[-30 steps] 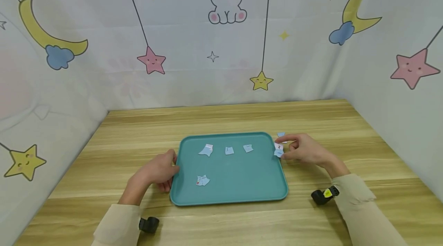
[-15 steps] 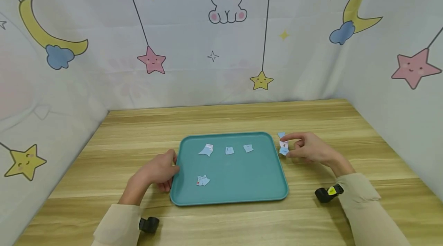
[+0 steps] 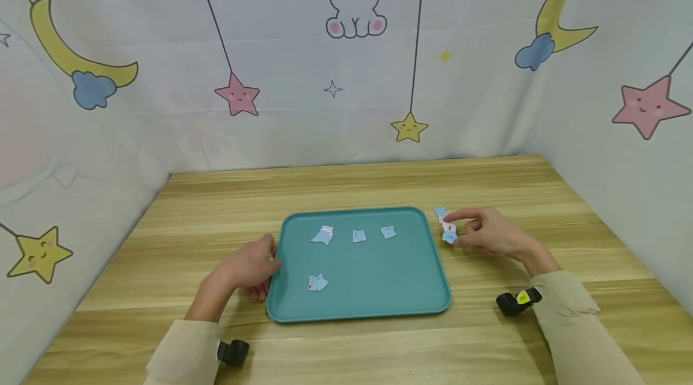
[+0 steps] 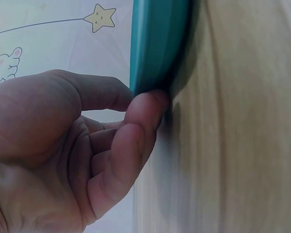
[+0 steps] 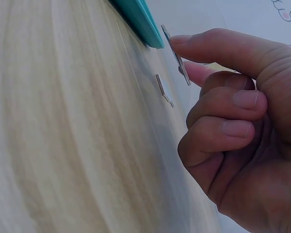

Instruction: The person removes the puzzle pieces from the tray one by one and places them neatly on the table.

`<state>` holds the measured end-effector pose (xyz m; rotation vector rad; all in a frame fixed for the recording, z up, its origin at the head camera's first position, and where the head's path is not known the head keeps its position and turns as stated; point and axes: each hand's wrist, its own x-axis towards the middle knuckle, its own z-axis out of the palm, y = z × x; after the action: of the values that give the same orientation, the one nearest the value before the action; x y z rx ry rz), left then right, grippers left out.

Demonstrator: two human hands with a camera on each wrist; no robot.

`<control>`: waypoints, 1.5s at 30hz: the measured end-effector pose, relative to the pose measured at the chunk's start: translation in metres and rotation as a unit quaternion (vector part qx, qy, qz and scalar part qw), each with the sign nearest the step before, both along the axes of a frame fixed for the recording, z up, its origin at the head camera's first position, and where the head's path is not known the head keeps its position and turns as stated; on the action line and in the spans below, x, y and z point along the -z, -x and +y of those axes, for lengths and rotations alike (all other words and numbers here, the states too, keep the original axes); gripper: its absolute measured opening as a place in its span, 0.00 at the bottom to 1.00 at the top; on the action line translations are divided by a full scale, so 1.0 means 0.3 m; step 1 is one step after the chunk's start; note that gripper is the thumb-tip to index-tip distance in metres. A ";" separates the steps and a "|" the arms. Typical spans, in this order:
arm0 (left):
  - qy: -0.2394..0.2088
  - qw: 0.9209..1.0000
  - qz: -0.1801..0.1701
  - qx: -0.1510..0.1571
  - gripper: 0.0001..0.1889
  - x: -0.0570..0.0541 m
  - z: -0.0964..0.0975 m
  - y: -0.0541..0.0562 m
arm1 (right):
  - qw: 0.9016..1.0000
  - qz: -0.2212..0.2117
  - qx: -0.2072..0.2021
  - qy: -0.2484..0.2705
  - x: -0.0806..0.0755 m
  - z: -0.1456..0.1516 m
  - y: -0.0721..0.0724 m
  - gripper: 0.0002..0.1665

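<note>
In the head view my left hand (image 3: 251,261) holds the left rim of a teal rectangular tray (image 3: 379,289). The left wrist view has the thumb and curled fingers around the tray's edge (image 4: 157,39). Beyond the tray's right side, my right hand (image 3: 489,233) pinches a small irregular card piece (image 3: 449,232), printed light blue and whitish-pink, between thumb and index finger. Seen edge-on in the right wrist view, that thin card piece (image 5: 180,63) is above the wooden table. A second light-blue card piece (image 3: 440,211) lies on the table just behind it, partly overlapped by it in the head view.
Three separate card pieces, one of them whitish-topped (image 3: 323,234), line the tray's back half. A cluster of card pieces (image 3: 317,282) with a red mark sits front left. The wooden table (image 3: 346,349) meets a printed cloth backdrop (image 3: 303,132) behind and at both sides.
My right hand has drawn the pinched card piece rightward, from over the tray's right rim to beside the tray, near the other loose piece. My left hand and the tray stay put.
</note>
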<state>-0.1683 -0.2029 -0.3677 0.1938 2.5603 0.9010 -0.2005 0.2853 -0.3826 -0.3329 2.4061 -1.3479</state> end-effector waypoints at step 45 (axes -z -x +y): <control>0.004 1.000 0.007 0.000 0.05 0.005 -0.002 0.001 | 0.999 -0.016 0.017 -0.023 -0.001 0.114 0.049 0.41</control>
<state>-0.1686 -0.2034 -0.3693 0.1974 2.5766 0.8919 -0.2153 0.3196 -0.3825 -0.2571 2.4226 -1.2992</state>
